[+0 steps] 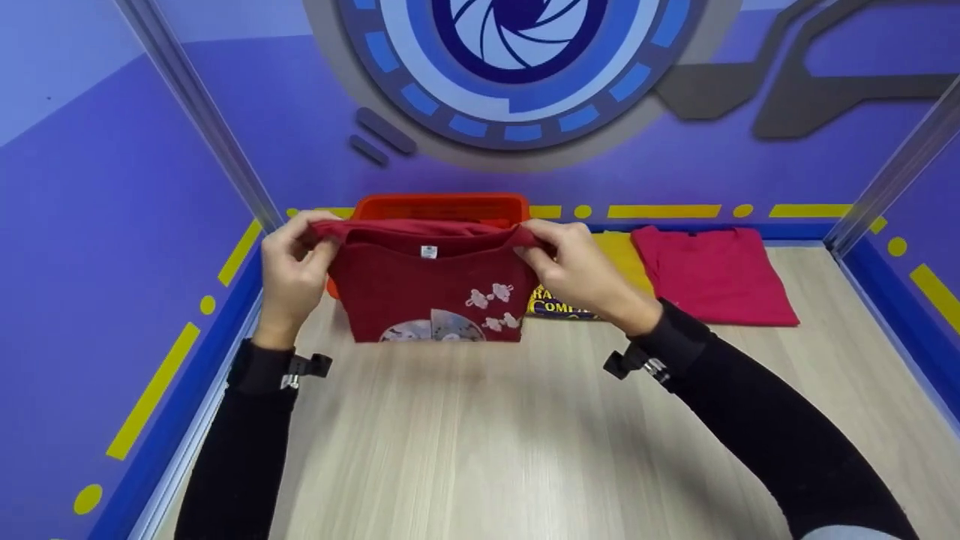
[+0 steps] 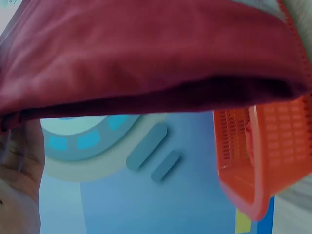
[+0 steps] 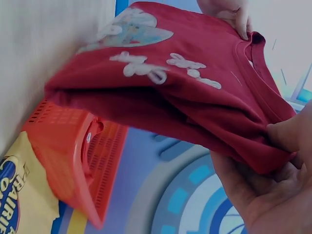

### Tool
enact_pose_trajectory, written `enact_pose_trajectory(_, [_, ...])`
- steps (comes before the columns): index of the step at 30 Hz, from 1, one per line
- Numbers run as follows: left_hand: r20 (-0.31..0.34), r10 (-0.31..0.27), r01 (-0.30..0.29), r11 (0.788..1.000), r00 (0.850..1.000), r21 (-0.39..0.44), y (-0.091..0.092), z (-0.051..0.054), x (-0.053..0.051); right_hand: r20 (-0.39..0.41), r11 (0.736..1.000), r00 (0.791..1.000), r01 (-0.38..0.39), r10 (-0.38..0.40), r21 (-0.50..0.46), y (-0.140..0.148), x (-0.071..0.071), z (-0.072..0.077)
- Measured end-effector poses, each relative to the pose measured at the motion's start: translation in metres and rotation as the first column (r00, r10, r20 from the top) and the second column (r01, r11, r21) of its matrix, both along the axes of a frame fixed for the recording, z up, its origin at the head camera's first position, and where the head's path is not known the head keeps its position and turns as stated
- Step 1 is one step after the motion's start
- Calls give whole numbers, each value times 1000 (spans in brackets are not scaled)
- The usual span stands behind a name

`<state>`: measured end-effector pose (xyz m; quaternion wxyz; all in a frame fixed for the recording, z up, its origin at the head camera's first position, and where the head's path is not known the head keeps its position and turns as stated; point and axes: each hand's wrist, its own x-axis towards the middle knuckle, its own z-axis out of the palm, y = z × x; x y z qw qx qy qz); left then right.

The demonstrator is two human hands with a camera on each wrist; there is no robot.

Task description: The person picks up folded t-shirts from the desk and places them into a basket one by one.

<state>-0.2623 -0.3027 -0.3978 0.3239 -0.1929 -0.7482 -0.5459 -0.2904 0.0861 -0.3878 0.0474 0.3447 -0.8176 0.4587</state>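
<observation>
Across the floor of a booth-like enclosure lies a pale wood-grain surface, bounded by blue-violet walls with yellow dashes and dots along their bases, metal corner posts, and a round aperture-like emblem on the back wall. Along the rear of the surface stand, from left to right, an orange-red plastic basket with perforated sides, a yellow printed garment and a folded crimson T-shirt. Directly before the basket, raised upright between the two hands, is a dark red T-shirt. The fingers of the left hand pinch it at one upper corner, and those of the right hand at the other, so that the neckline spans the gap with a white label inside. Its front bears pale animal-shaped figures and a light half-round print; the right wrist view shows a loose fold opening along one side. The T-shirt conceals most of the basket, and the right hand and forearm partly cover the yellow garment, whose lettering is legible only in fragments. Red cloth inside the basket is only partly visible. Whether the T-shirt's lower edge touches the surface cannot be determined.
</observation>
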Motion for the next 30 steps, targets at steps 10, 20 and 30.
enact_pose_trajectory(10, [76, 18, -28, 990, 997, 139, -12, 6, -35, 25, 998, 999, 31, -32, 62, -23, -27, 7])
enact_pose_trajectory(20, [279, 214, -184, 974, 936, -129, -21, 4, -94, 56, 976, 991, 113, -125, 185, -40, -88, -7])
enact_pose_trajectory(30, [335, 351, -199, 889, 874, -412, -22, -9, -122, 49, 946, 979, 176, -196, 272, -51, -118, -33])
